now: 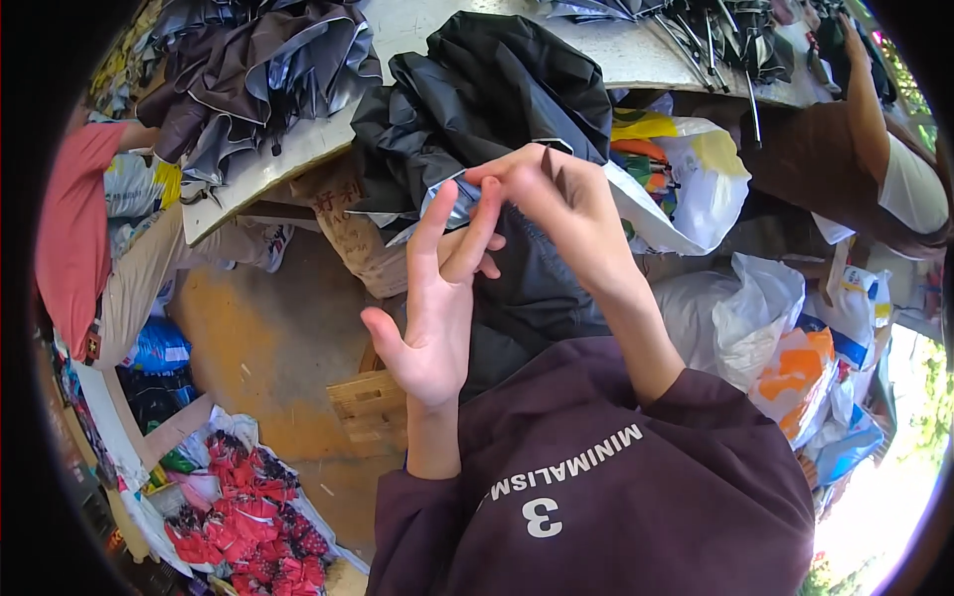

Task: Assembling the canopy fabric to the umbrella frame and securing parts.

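My left hand (432, 328) is raised over my lap, its thumb and fingers apart; some of its fingers are partly hidden. Just right of it, my right hand (576, 204) has thumb and forefinger brought together at a fingertip of the left. Whatever they pinch, if anything, is too small to make out. Behind both hands, a black cloth with a silvery underside, looking like an umbrella canopy (497, 84), lies bunched over the table edge. Its lower folds hang toward my lap.
On the white table (288, 164) lie dark umbrella canopies (258, 74) at left and umbrella ribs and shafts (711, 45) at right. Two people, a red-shirted one (84, 228) and a brown-clad one (815, 149), flank me. Plastic bags (740, 308) stand right; red cloth (243, 526) lies lower left.
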